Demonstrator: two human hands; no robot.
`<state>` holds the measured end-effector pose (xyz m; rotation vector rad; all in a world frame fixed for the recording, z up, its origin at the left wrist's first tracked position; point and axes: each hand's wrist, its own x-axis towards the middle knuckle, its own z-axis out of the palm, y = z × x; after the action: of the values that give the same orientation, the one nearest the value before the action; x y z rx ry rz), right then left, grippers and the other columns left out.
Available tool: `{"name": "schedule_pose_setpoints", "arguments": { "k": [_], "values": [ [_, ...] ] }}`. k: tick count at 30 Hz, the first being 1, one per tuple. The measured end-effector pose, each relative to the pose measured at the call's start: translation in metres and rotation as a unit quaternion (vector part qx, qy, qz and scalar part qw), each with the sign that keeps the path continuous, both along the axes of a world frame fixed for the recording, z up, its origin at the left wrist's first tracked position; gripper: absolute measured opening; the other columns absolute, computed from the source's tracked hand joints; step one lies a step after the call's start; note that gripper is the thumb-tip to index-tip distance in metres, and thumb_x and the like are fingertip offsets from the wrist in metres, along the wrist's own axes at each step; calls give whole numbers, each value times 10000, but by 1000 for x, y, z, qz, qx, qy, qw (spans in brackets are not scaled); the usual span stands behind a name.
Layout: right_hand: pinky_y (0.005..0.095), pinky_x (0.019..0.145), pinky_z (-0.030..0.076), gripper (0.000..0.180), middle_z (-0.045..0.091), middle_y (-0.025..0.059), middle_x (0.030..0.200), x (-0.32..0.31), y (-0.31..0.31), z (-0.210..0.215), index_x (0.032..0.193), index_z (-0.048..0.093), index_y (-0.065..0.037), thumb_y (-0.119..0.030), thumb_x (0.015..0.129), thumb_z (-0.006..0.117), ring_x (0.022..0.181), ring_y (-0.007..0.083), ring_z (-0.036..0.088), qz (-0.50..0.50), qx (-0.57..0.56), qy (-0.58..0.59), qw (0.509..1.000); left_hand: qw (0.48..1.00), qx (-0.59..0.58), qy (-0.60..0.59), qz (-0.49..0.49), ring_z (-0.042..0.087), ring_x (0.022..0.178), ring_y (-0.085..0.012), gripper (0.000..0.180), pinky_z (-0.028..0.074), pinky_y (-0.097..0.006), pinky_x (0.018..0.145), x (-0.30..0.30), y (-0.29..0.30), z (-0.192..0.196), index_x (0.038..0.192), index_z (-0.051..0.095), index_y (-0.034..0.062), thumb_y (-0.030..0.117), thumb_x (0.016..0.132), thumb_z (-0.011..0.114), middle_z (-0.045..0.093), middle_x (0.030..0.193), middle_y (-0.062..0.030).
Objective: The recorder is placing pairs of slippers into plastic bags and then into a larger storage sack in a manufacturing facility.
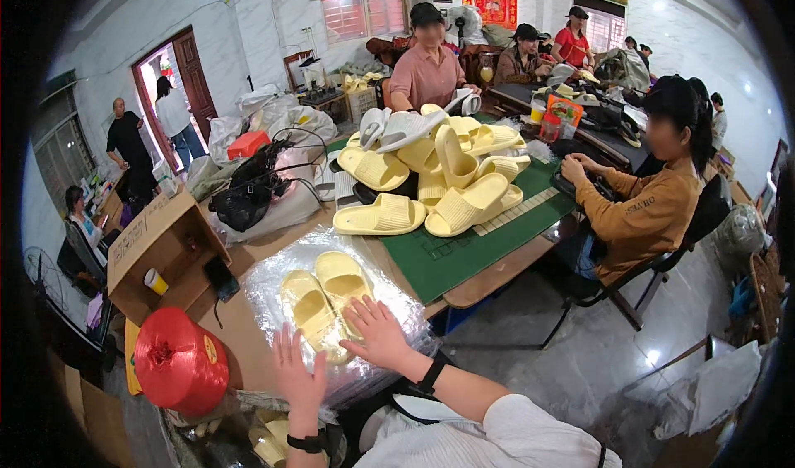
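Observation:
A pair of pale yellow slide slippers lies side by side on a stack of clear plastic bags in front of me. My right hand, palm down with its fingers spread, reaches over the heel of the right slipper. My left hand is at the bags' near edge, fingers stretched out, just below the left slipper. Nothing is gripped in either hand. Whether the right fingertips touch the slipper, I cannot tell. Beyond the bags, a heap of yellow slippers with some grey slippers covers a green mat.
A red twine spool stands at left, near an open cardboard box with a cup and a dark phone. Black straps lie behind. A person in a brown top sits at right; another faces me across the heap.

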<state>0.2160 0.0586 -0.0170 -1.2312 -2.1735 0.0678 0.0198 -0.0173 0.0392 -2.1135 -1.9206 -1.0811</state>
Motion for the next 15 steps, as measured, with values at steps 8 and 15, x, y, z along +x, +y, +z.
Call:
{"name": "schedule_pose_setpoints", "arguments": {
  "k": [8, 15],
  "values": [
    [519, 1179, 258, 704, 436, 175, 1521, -2, -1, 1, 1444, 497, -68, -568, 949, 531, 1430, 385, 354, 4, 9, -6, 1000, 990, -137, 21, -37, 162, 1499, -459, 525, 170, -595, 1188, -7, 20, -49, 1477, 473, 113, 280, 983, 527, 257, 1629, -185],
    [521, 1178, 262, 685, 445, 177, 1515, -1, 0, 0, 1419, 521, -66, -559, 944, 544, 1430, 388, 357, 6, 4, 9, 1000, 992, -122, -17, 2, 115, 1506, -467, 765, 140, -521, 1219, -6, 23, -55, 1550, 209, -45, 292, 966, 572, 99, 1624, -314]
  ]
}}
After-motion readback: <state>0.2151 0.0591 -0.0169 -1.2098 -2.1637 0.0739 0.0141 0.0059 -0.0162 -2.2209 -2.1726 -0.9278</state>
